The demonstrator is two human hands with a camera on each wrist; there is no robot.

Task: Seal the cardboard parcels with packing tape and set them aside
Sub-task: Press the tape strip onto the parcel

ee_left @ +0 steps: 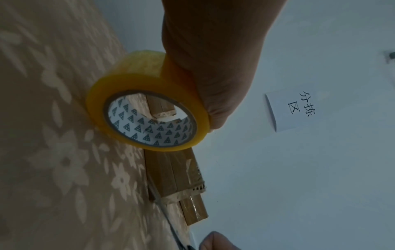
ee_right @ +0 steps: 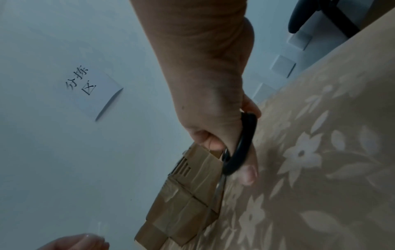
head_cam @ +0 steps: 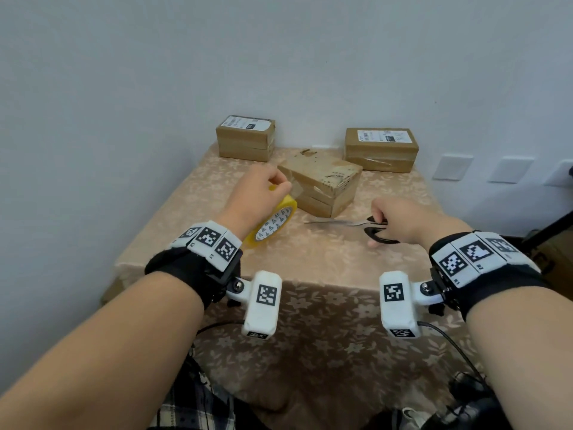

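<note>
A worn cardboard parcel (head_cam: 322,184) lies at the middle of the table, turned at an angle; it shows again in the wrist views (ee_left: 171,174) (ee_right: 188,199). My left hand (head_cam: 263,193) grips a yellow roll of clear packing tape (head_cam: 273,225) (ee_left: 147,116), and a strip of clear tape (head_cam: 296,189) runs from the roll to the parcel's near corner. My right hand (head_cam: 393,221) grips the black handles of scissors (head_cam: 369,226) (ee_right: 241,145), whose closed blades point left along the table, just in front of the parcel.
Two taped parcels with white labels stand at the back, one left (head_cam: 245,138) and one right (head_cam: 381,148). The table (head_cam: 310,274) has a beige flowered cloth. A paper sign (ee_left: 292,108) hangs on the wall. Wall sockets (head_cam: 452,166) sit at the right.
</note>
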